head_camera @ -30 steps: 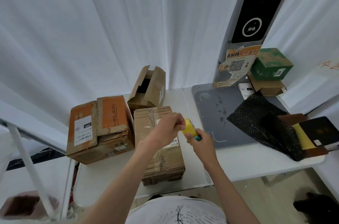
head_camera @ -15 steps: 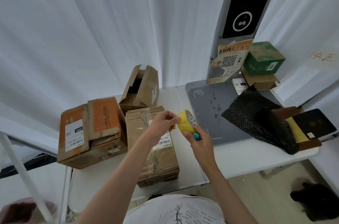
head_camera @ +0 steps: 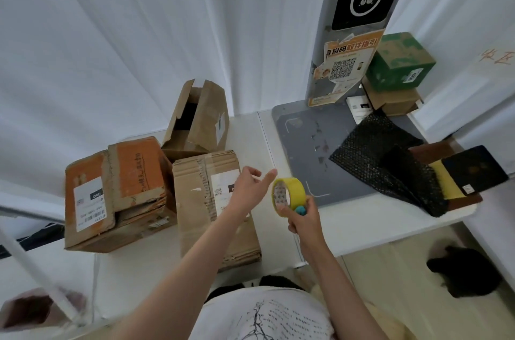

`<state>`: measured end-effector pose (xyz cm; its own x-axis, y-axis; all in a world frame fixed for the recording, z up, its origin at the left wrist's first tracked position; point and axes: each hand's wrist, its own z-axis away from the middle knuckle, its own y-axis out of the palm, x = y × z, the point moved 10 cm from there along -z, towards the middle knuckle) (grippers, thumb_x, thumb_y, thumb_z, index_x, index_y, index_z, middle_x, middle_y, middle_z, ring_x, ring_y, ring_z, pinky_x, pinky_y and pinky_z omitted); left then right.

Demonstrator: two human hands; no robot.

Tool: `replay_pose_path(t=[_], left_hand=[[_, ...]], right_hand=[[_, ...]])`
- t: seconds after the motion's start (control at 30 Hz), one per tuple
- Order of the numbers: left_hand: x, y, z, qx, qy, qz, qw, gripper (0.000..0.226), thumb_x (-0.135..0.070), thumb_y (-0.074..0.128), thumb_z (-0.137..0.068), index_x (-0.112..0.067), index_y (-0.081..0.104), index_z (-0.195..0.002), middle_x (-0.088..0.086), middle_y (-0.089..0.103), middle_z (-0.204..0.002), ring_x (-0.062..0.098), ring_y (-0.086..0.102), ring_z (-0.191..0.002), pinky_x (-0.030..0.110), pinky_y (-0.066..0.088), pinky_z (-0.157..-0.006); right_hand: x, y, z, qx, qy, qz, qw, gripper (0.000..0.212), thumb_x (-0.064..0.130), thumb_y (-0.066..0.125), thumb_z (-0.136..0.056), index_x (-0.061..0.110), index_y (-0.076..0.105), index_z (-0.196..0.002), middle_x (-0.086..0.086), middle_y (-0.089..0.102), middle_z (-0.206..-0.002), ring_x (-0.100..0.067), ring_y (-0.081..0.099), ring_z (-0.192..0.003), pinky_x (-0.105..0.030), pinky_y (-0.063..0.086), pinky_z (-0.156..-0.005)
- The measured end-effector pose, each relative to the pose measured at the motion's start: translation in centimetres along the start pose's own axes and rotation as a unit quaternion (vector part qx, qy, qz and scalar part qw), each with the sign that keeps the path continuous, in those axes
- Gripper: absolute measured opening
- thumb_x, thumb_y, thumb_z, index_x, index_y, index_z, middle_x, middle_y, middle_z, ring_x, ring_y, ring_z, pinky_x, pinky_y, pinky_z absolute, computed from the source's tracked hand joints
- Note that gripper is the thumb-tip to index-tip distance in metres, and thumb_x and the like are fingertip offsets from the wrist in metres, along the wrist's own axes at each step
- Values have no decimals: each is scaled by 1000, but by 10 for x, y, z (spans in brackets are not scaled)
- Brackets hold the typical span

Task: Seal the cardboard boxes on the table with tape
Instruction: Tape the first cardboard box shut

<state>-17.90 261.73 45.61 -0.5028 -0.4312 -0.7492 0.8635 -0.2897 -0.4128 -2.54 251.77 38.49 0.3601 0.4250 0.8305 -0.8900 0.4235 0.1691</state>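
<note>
Right hand (head_camera: 305,221) clamping yellow tape roll (head_camera: 288,196) above tabletop (head_camera: 362,225) edge, left hand (head_camera: 248,189) beside it, fingers apart, over flat brown box (head_camera: 214,208), open-topped box (head_camera: 195,119) behind, dark inside

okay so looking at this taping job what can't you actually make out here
- Head view: whether a tape end is pulled free from the yellow tape roll in the right hand; clear tape would not show.
- Flat brown box: label partly covered by the left hand.
- Upright open box: inside too dark.
- Bottom-left corner: blurred.
</note>
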Motion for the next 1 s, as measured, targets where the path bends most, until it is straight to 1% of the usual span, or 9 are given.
replay_pose_path(t=[0.13, 0.27, 0.43, 0.5, 0.57, 0.67, 0.77, 0.9, 1.0], left_hand=[[13, -14, 3, -24, 48, -49, 997, 36, -46, 65, -95, -16, 60, -113, 0, 62, -108, 7, 59, -91, 22, 44, -69], [19, -33, 6, -57, 98, -102, 988, 12, -25, 68, -94, -15, 68, -102, 5, 59, -108, 14, 60, -94, 30, 51, -85], [39, -55, 14, -102, 104, -96, 985, 6, -16, 64, -95, -16, 67, -100, 0, 56, -108, 16, 56, -103, 42, 51, -96], [47, -62, 18, -119, 111, -92, 982, 5, -16, 63, -96, -18, 66, -99, -4, 53, -107, 16, 54, -106, 41, 51, -97], [54, -70, 23, -139, 117, -90, 979, 5, -17, 62, -97, -21, 65, -98, -8, 52, -106, 14, 54, -104, 38, 52, -96], [62, -85, 30, -175, 123, -90, 973, 9, -17, 63, -97, -26, 64, -95, -13, 52, -104, 9, 56, -100, 29, 52, -91], [72, -98, 36, -206, 111, -77, 969, 7, -14, 63, -96, -21, 66, -95, -7, 54, -106, 8, 53, -104, 30, 48, -97], [86, -107, 44, -226, 83, -57, 969, 4, -13, 64, -96, -17, 65, -96, 0, 53, -110, 17, 50, -112, 29, 41, -100], [101, -114, 50, -244, 67, -42, 966, 4, -17, 65, -96, -18, 64, -100, -1, 49, -114, 17, 45, -116, 33, 40, -103]], right_hand=[[-52, -14, -26, -47, 107, 9, 993, 25, -2, 64, -89, 15, 56, -105, -4, 46, -72, -10, 33, -49, -20, 29, -42], [-88, -12, -49, -54, 197, 29, 978, 21, -5, 52, -92, 13, 57, -102, -4, 41, -69, -13, 28, -52, -21, 23, -40], [-101, -18, -67, -75, 228, 84, 967, 9, -2, 57, -91, 7, 56, -92, -7, 43, -70, -15, 31, -52, -22, 26, -42], [-103, -27, -71, -89, 228, 119, 962, 10, 1, 62, -91, 1, 57, -101, -13, 52, -87, -17, 37, -54, -24, 31, -42], [-104, -34, -72, -100, 220, 161, 957, 27, 6, 68, -91, -3, 56, -113, -20, 54, -118, -19, 45, -60, -24, 39, -43], [-96, -49, -67, -151, 189, 206, 948, 54, 23, 75, -89, 0, 46, -129, -18, 37, -133, -28, 58, -77, -37, 55, -65], [-92, -68, -59, -212, 180, 215, 936, 62, 32, 69, -93, 2, 39, -138, -19, 30, -140, -43, 59, -106, -53, 54, -92], [-87, -93, -54, -256, 179, 229, 922, 45, 6, 56, -95, -1, 39, -136, -21, 28, -145, -46, 54, -112, -48, 49, -97], [-87, -105, -51, -268, 180, 232, 918, 46, -2, 50, -95, -1, 37, -140, -21, 26, -148, -45, 50, -119, -43, 44, -94]])
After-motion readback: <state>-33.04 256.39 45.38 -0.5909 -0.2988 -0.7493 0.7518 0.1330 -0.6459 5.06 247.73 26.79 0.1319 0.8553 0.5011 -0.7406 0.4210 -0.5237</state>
